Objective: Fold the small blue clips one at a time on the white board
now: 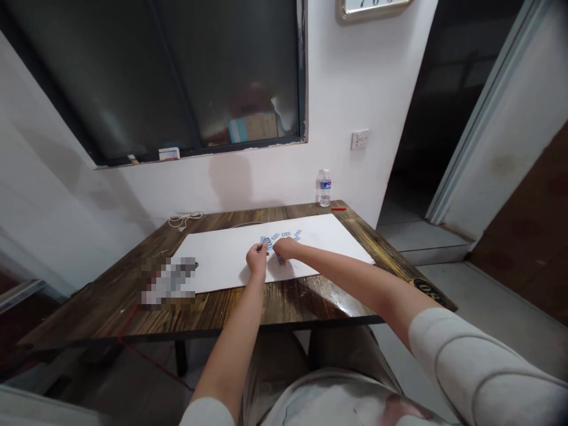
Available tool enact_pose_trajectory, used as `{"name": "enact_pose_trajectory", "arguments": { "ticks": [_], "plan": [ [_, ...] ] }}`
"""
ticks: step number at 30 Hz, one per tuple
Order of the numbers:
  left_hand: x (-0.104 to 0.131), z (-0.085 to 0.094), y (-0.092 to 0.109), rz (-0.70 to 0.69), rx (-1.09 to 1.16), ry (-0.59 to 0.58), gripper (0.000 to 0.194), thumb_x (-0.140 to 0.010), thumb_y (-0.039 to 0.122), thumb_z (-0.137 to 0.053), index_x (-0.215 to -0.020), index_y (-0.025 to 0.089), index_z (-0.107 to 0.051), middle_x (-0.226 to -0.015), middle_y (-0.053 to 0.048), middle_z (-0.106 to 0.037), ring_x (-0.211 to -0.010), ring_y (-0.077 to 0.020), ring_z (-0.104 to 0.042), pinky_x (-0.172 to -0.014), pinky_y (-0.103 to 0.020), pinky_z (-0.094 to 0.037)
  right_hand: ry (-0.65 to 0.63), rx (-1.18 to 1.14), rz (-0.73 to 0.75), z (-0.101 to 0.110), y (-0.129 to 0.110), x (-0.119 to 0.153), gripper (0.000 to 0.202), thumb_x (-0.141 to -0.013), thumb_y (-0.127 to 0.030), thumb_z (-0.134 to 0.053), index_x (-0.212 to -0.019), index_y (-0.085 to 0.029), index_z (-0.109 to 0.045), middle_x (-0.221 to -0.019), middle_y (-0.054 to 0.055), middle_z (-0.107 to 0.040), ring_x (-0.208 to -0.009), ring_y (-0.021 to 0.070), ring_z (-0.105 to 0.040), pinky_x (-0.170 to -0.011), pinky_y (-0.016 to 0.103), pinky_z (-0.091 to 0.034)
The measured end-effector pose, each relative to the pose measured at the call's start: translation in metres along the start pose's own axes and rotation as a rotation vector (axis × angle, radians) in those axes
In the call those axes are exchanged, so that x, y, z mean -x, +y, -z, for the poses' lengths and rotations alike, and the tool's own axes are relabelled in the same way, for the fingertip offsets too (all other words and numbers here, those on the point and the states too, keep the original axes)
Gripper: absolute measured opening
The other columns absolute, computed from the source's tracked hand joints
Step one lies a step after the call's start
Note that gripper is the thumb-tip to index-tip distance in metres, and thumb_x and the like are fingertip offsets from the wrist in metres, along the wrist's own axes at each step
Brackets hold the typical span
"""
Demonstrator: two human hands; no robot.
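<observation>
Left hand [256,260]: over the middle of the white board [222,254], fingers partly bent, thumb and fingertips drawn close together and raised beside the small blue-and-white pieces [286,234]. Opening narrow; whether a piece is pinched between the fingertips cannot be told at this size. Right hand [286,248]: just right of the left hand, a gap between the two, back of the hand upward, fingers curled down toward the board. Its fingertips are mostly hidden, so contact or grip cannot be told; one blue-marked piece shows just at its near side. Remaining pieces lie on the board around the hands: some by the left fingertips, others in a loose, uneven scatter beyond the right hand, toward the far right. Board lies flat on the dark wooden table [310,299]. At the table's far right, near the wall, a clear bottle [325,189] with a blue label stands upright, a red stick-like object [339,208] lying just right of it. Far left: a loosely coiled white cord [185,220]. Near left: a pixelated patch overlaps the board edge, contents unreadable.
</observation>
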State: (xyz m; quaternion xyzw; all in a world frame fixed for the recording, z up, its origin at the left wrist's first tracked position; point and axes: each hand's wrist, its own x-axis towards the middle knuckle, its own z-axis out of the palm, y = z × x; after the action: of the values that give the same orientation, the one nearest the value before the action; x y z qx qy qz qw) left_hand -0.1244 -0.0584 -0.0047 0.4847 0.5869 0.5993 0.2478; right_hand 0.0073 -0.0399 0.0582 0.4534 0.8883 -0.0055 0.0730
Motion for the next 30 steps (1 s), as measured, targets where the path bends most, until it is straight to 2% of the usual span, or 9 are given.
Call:
{"name": "enact_pose_trajectory", "arguments": {
  "ticks": [8,14,20,23,26,30],
  "plan": [
    [0.000,0.000,0.001,0.041,-0.006,0.015,0.036,-0.071,0.052,-0.064,-0.080,0.018,-0.068,-0.064,-0.002,-0.066,-0.060,-0.0169,-0.063,-0.042,-0.020,-0.039,0.091,-0.142,-0.055,-0.009,0.007,0.015,0.034,-0.063,-0.029,-0.084,-0.095,-0.022,-0.074,-0.099,0.009,-0.073,-0.098,0.0270,-0.066,-0.074,0.026,-0.045],
    [-0.001,0.000,-0.001,0.035,-0.014,0.003,0.033,-0.071,0.049,-0.063,-0.082,0.018,-0.068,-0.068,-0.003,-0.066,-0.062,-0.0162,-0.064,-0.042,-0.019,-0.040,0.226,-0.290,-0.051,-0.021,0.013,0.024,0.024,-0.065,-0.029,-0.081,-0.087,-0.022,-0.074,-0.091,0.003,-0.074,-0.092,0.0222,-0.066,-0.070,0.024,-0.042],
    [0.002,0.001,0.006,0.028,-0.045,-0.013,0.030,-0.071,0.047,-0.064,-0.079,0.018,-0.068,-0.065,-0.003,-0.066,-0.059,-0.0162,-0.063,-0.043,-0.019,-0.041,0.413,-0.576,-0.052,-0.025,0.017,0.024,0.012,-0.071,-0.025,-0.077,-0.080,-0.019,-0.073,-0.083,0.001,-0.073,-0.078,0.0152,-0.065,-0.067,0.021,-0.042],
    [0.003,0.000,0.009,-0.001,-0.054,-0.052,0.028,-0.071,0.045,-0.065,-0.079,0.018,-0.069,-0.063,-0.002,-0.066,-0.058,-0.0159,-0.062,-0.046,-0.021,-0.043,0.533,-0.702,-0.079,-0.028,0.020,0.020,0.009,-0.072,-0.023,-0.075,-0.080,-0.019,-0.072,-0.078,0.000,-0.072,-0.075,0.0138,-0.064,-0.066,0.020,-0.042],
    [0.003,-0.001,0.010,-0.051,-0.046,-0.123,0.026,-0.070,0.043,-0.066,-0.077,0.018,-0.070,-0.062,-0.002,-0.066,-0.057,-0.0155,-0.063,-0.053,-0.022,-0.045,0.630,-0.825,-0.126,-0.031,0.023,0.018,0.016,-0.070,-0.021,-0.077,-0.084,-0.019,-0.069,-0.073,-0.002,-0.070,-0.071,0.0137,-0.064,-0.064,0.021,-0.042],
    [0.003,-0.005,0.008,-0.073,0.005,-0.221,0.030,-0.068,0.046,-0.068,-0.076,0.017,-0.070,-0.062,-0.002,-0.067,-0.056,-0.0163,-0.063,-0.055,-0.024,-0.046,0.690,-1.020,-0.163,-0.038,0.027,0.015,0.026,-0.066,-0.020,-0.079,-0.086,-0.019,-0.062,-0.066,-0.004,-0.068,-0.065,0.0132,-0.064,-0.059,0.021,-0.043]
  ]
}}
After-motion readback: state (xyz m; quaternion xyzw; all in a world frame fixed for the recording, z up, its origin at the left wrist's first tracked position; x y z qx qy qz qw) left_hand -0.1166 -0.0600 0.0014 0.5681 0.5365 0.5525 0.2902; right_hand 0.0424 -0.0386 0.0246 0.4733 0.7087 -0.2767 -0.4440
